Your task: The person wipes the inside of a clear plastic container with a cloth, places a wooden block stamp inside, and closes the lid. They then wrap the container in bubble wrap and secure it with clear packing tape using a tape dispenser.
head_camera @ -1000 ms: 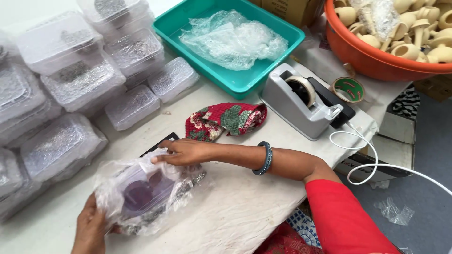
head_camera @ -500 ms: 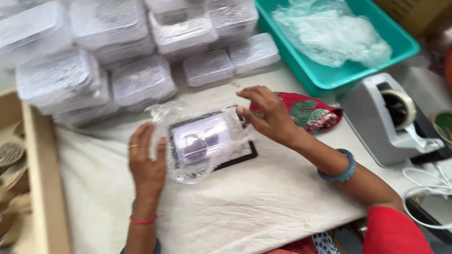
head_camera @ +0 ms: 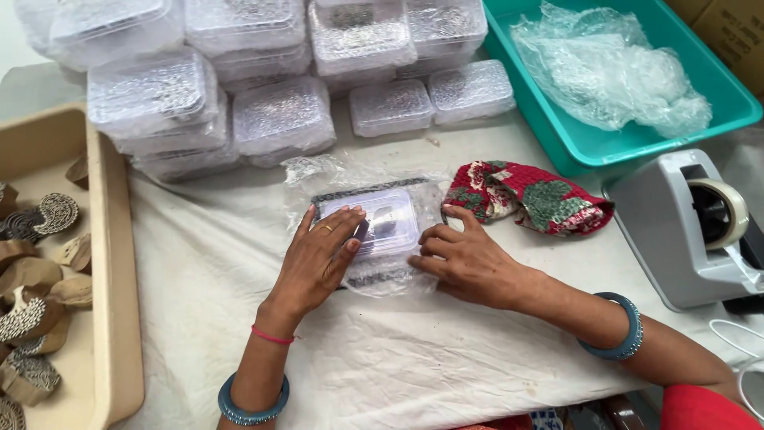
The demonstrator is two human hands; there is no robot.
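Far left, a beige tray [head_camera: 119,263] sits at the bench's left edge, holding carved wooden printing blocks [head_camera: 32,318]. Behind it and along the back edge, stacks of bubble-wrapped clear boxes [head_camera: 239,72] run in a wall across the white cloth [head_camera: 398,366] covering the bench. Centre now: the left hand [head_camera: 318,259] lies flat, fingers spread and together on the lid, pressing down on the left half of a clear plastic box [head_camera: 390,219] that rests in a sheet of bubble wrap [head_camera: 318,171] in the middle of the bench. Just beside it, the right hand [head_camera: 465,263] has its fingers curled against the box's right and near edge, pinning the wrap there; it grips nothing closed. Right of the box, touching-close, lies a red and green patterned cloth [head_camera: 529,195]. At the back right corner a teal tub [head_camera: 589,143] holds loose bubble wrap [head_camera: 613,72]. Far right edge: a grey tape dispenser [head_camera: 684,231] with its roll.
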